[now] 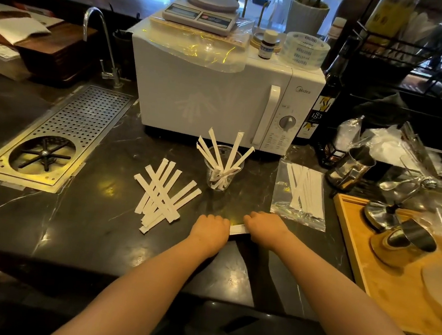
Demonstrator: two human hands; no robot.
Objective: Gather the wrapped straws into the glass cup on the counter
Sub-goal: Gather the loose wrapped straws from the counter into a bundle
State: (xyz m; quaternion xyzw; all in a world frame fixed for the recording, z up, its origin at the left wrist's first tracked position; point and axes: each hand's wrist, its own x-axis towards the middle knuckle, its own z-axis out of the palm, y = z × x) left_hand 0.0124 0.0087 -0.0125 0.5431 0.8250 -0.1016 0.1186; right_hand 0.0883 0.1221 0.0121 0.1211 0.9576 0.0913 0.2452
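Note:
A clear glass cup (220, 180) stands on the dark counter in front of the microwave, with several white wrapped straws (218, 150) leaning out of it. A loose pile of wrapped straws (164, 196) lies flat to its left. Below the cup, my left hand (210, 229) and my right hand (265, 228) are both closed on one wrapped straw (238, 229), whose short middle part shows between the fists. More wrapped straws sit inside a clear plastic bag (299, 190) to the right of the cup.
A white microwave (212, 93) with a scale on top stands behind the cup. A metal drip tray (58, 134) and faucet are at the left. At the right are a wooden tray (385, 276) with metal jiggers, a steel pitcher (350, 167) and crumpled plastic.

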